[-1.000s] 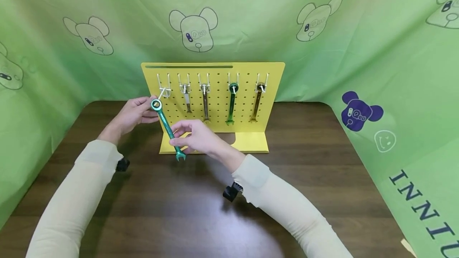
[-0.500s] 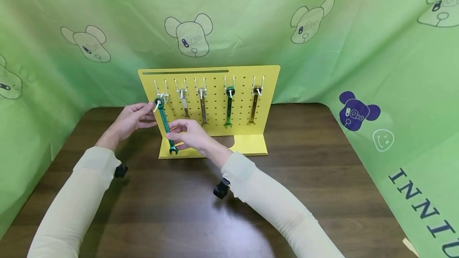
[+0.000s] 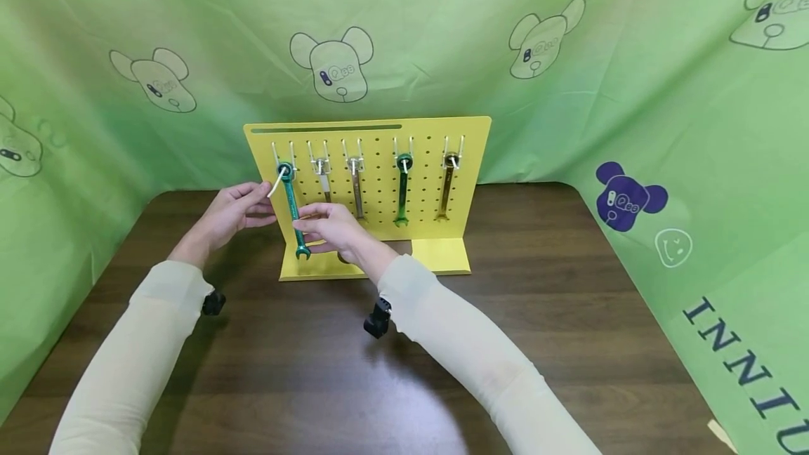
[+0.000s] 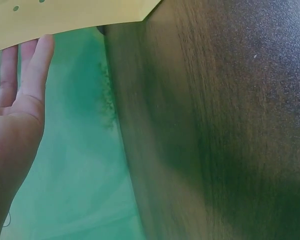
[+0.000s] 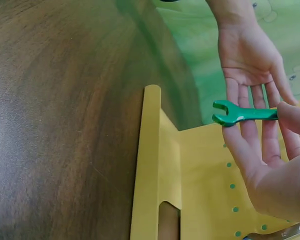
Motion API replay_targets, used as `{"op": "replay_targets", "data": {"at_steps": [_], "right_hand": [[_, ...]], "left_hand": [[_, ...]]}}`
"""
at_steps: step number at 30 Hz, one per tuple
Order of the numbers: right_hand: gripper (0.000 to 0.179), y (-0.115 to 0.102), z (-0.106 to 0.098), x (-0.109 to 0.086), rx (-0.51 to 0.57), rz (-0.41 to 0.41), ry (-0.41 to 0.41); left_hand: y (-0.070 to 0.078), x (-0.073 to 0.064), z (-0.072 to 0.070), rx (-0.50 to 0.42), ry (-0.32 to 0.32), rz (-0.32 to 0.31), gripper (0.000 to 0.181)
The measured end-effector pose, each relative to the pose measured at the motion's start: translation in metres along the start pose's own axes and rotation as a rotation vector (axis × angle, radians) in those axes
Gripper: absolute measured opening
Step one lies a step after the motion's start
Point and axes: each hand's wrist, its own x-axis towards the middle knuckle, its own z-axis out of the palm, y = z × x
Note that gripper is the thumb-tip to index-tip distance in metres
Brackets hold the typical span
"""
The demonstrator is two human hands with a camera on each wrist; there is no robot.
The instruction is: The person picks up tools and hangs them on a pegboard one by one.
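A teal-green combination wrench (image 3: 291,203) stands at the far left of the yellow pegboard (image 3: 436,255), its ring end around a white hook (image 3: 277,182). My right hand (image 3: 335,230) pinches its lower shank between thumb and fingers. In the right wrist view the open-ended jaw of the wrench (image 5: 235,114) points out past my fingers. My left hand (image 3: 234,215) is at the board's left edge, fingers extended, with the hook's tip close to its fingertips. In the left wrist view, the left hand (image 4: 20,110) reaches its fingers to the board's edge.
Several more wrenches hang on hooks to the right, including a small silver one (image 3: 324,183), a green one (image 3: 402,192) and a bronze-coloured one (image 3: 446,192). The board stands on a dark wooden table (image 3: 537,314). Green printed cloth (image 3: 442,41) surrounds it.
My right hand has moved the wrench up and inward toward the board, its ring sliding along the hook from near the tip to the board end. The left hand has stayed about the board's edge.
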Motion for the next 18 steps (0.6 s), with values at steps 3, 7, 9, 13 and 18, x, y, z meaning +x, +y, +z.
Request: {"op": "replay_targets", "data": {"at_steps": [3,7,9,13,18], "right_hand": [[0.025,0.001,0.000,0.002,-0.001,0.010,0.027],[0.026,0.003,-0.001,0.005,-0.035,0.011,0.060],[0.025,0.005,-0.002,0.006,-0.059,0.017,0.078],[0.024,0.013,-0.006,0.008,-0.072,0.039,0.085],[0.028,0.019,-0.009,0.006,-0.066,0.056,0.028]], "left_hand": [[-0.001,0.001,0.000,-0.025,-0.005,0.012,0.034],[-0.002,0.004,-0.001,-0.052,-0.009,0.028,0.030],[-0.003,0.006,0.000,-0.057,-0.012,0.030,0.029],[-0.004,0.008,0.001,-0.074,-0.018,0.030,0.027],[-0.003,0.007,0.000,-0.095,-0.002,0.024,0.027]]}}
